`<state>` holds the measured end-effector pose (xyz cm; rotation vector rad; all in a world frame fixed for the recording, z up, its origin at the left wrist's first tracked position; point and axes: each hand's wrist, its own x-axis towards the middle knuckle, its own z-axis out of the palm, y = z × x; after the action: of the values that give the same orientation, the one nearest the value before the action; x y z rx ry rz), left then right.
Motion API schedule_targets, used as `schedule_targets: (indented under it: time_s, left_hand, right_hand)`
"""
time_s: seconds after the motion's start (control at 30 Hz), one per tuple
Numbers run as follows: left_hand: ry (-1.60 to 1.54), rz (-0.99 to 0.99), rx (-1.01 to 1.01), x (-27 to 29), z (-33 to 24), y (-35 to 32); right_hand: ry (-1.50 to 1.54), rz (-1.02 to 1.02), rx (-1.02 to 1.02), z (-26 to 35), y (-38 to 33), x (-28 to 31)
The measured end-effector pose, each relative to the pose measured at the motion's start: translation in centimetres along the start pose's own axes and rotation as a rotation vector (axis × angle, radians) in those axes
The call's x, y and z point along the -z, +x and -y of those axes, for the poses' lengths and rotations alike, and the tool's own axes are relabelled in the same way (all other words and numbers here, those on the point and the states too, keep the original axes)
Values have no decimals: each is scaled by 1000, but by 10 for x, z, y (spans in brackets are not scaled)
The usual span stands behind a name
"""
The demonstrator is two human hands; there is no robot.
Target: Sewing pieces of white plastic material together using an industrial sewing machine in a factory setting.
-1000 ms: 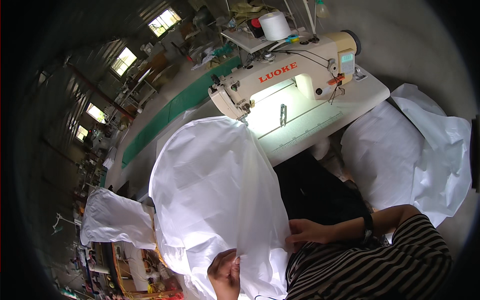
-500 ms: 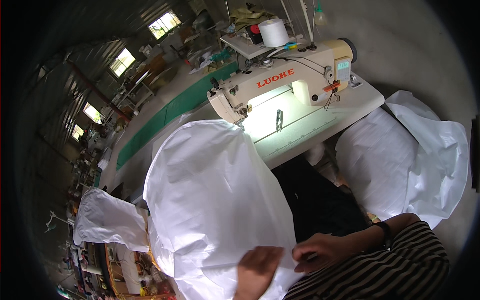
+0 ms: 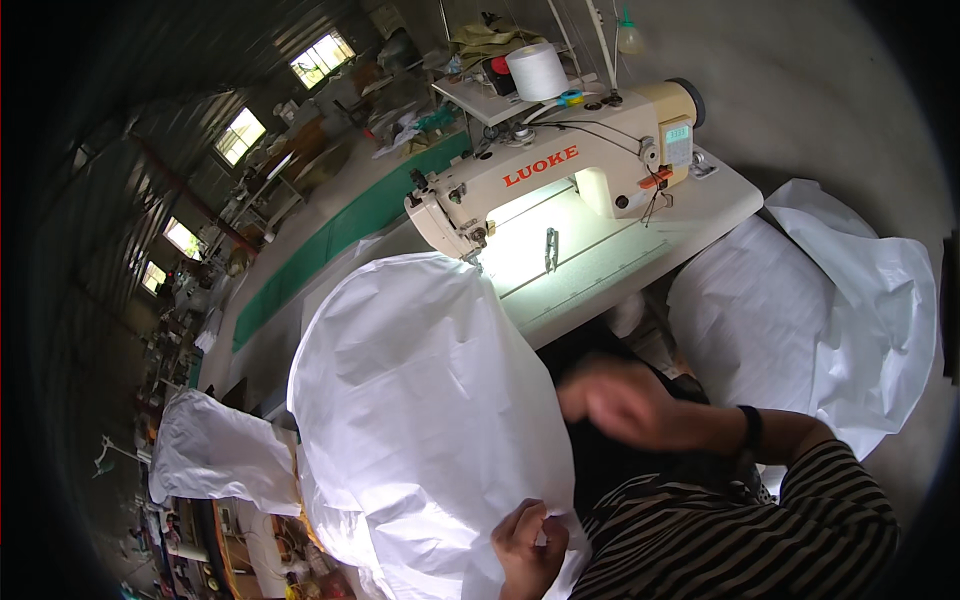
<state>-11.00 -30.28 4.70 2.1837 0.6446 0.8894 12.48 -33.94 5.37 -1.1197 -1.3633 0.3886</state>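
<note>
A large piece of white, slightly shiny fabric [image 3: 430, 400] hangs from the sewing machine [image 3: 560, 165] down over my lap. Its upper edge lies by the needle and presser foot [image 3: 474, 262]. My left hand [image 3: 530, 545] is low on the fabric near its right edge, with fingers curled and closed on the cloth. My right hand [image 3: 620, 405] is up over my dark-clad lap, right of the fabric and apart from it. Motion smears its fingers, so I cannot tell whether it holds anything. Small metal thread snips [image 3: 552, 250] lie on the lit machine bed.
A white thread cone [image 3: 536, 72] stands on a small shelf behind the machine. More white fabric [image 3: 760, 320] is heaped at the right, and another white piece [image 3: 220, 445] hangs at the left. A green strip [image 3: 350, 235] runs along the table behind.
My right hand has left the fabric's edge beside my left hand and moved up and away. My left hand has shifted slightly right. The view has moved a little.
</note>
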Motion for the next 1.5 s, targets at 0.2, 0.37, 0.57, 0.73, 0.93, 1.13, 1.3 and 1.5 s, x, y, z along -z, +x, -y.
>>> schedule_targets:
  time_s: [0.2, 0.37, 0.57, 0.73, 0.93, 1.13, 1.3, 1.5]
  left_hand:
    - [76, 398, -492, -6, 7, 48]
    - [-8, 511, -484, -9, 8, 63]
    - [5, 605, -458, -9, 22, 78]
    - [66, 595, -416, -12, 54, 104]
    - [211, 531, -318, -23, 92, 142]
    - [292, 421, -254, -35, 123, 185]
    - [364, 311, -262, -41, 147, 222]
    - [383, 242, -136, -57, 158, 257]
  right_hand:
    - [-89, 326, 70, -91, 21, -55]
    - [-17, 199, -772, -123, 88, -13]
    - [-1281, 522, -352, -145, 111, -49]
    - [-1315, 554, -355, -146, 111, -55]
    - [-1088, 383, -392, -150, 111, -55]
    - [-1015, 327, -382, -171, 119, -56]
    - [-1053, 330, -329, -193, 146, -49]
    - [-968, 366, -378, -212, 184, -37]
